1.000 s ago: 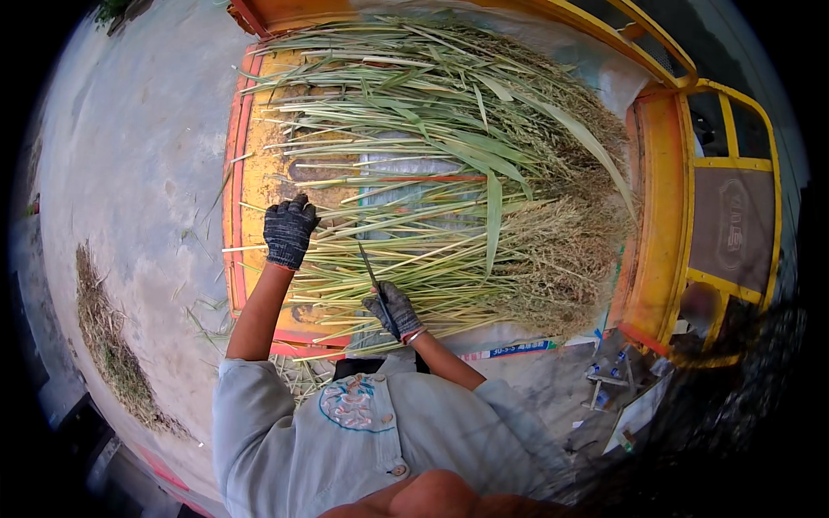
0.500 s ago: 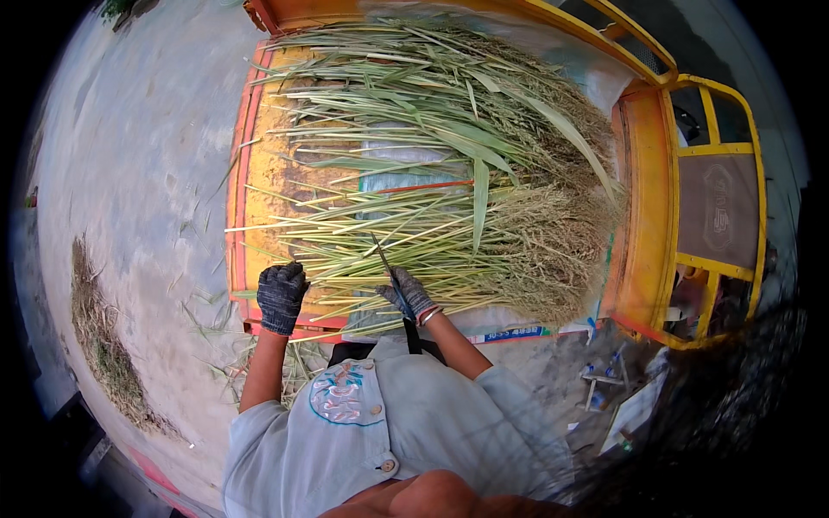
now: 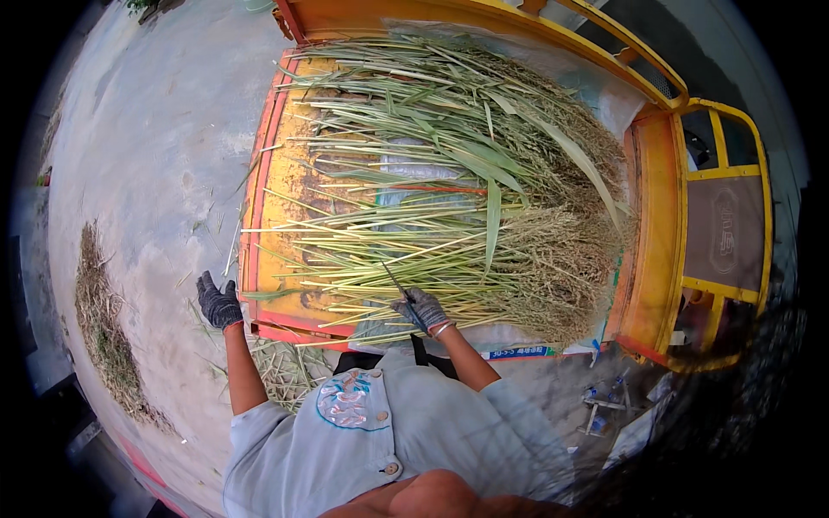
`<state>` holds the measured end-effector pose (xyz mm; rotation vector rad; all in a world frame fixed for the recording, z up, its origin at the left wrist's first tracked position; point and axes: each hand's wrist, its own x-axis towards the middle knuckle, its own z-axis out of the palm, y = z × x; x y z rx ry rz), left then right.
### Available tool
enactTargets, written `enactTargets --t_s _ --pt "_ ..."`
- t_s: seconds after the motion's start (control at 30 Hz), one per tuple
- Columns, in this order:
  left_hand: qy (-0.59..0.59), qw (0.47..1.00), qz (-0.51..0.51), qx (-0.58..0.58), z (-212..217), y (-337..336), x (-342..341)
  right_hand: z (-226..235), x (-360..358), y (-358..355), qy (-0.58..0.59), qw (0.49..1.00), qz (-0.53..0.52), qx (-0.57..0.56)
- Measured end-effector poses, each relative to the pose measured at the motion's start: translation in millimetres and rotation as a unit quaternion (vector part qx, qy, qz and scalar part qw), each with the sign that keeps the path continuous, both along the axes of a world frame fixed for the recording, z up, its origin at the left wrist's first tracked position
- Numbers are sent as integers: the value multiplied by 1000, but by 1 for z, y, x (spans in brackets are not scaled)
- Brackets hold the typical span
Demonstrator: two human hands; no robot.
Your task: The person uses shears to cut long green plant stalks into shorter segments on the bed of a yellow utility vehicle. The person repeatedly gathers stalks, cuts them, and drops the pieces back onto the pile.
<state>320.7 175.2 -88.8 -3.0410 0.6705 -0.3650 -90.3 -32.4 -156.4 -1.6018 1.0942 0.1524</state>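
My left hand [image 3: 219,300], in a dark grey knitted glove, is open with fingers apart. It hangs past the left edge of the yellow cart bed [image 3: 281,272], holding nothing I can see. A thin pale stalk piece [image 3: 232,246] shows just beyond its fingers. In my gloved right hand [image 3: 420,310] is a cutting tool with a thin, dark, pointed blade [image 3: 394,278]; its handle is mostly hidden by the fingers. The blade points up and left over the nearer layer of cut stalks [image 3: 371,259]. Their brown seed heads [image 3: 553,268] lie to the right.
More leafy stalks [image 3: 414,95] cover the bed's far half. Orange side walls [image 3: 652,233] and a yellow railing [image 3: 721,224] bound the right. Scraps [image 3: 285,367] litter the ground below the bed, and a dry plant heap [image 3: 104,328] lies farther left. Various objects [image 3: 609,406] stand at lower right.
My left hand has moved left, off the bed's edge, and its curled fingers have spread apart. My right hand keeps the cutting tool over the stalks. The whole view has shifted slightly.
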Motion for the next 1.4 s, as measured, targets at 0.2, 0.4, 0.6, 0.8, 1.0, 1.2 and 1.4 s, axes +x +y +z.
enactTargets --t_s 0.2,0.4,0.6,0.8,1.0,1.2,1.4 --pt "-57 998 -24 2 -1 -49 53 5 1 4 -53 990 -119 47" --pt "169 897 -407 38 -43 -274 -70 -16 11 -8 -72 991 -107 27" --pt "340 822 -414 194 -76 -316 -95 -71 31 -9 -206 914 -275 215" --pt "361 818 -421 156 -21 -255 -127 -12 79 -34 -58 997 -53 2" --pt "393 816 -400 140 -18 -215 -163 -2 82 -15 -39 992 -103 55" --pt "419 812 -371 164 -17 -196 -177 17 77 0 -2 993 -110 32" --pt "415 846 -332 55 -30 -158 -151 6 66 13 -26 997 -67 -31"
